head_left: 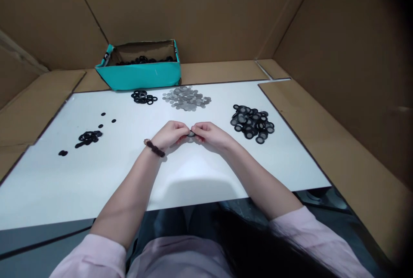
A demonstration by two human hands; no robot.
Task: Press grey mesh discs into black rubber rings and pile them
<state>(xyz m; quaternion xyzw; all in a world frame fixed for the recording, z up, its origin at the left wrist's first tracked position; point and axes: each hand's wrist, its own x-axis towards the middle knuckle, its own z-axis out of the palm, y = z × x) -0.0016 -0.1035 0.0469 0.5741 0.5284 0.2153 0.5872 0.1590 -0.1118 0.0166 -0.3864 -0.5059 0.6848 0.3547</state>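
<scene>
Between the fingertips of both hands is a small round black-rimmed disc [191, 134] with a grey face, held low over the middle of the white tabletop. My left hand [172, 134] pinches its left edge. My right hand [209, 134] is closed on the opposite edge, and the fingers cover part of the rim. Just beyond the hands lies a heap of flat grey discs [187, 98]. Off to the right sits a pile of black rings with grey centres [253, 122]. Black rings [142, 97] form a small cluster at the back left.
A turquoise open box [142, 76] holding many black rings stands at the back. More black pieces [88, 137] lie on the left of the white tabletop [129, 183], with a few scattered around them. Cardboard walls [219, 15] enclose the back and sides.
</scene>
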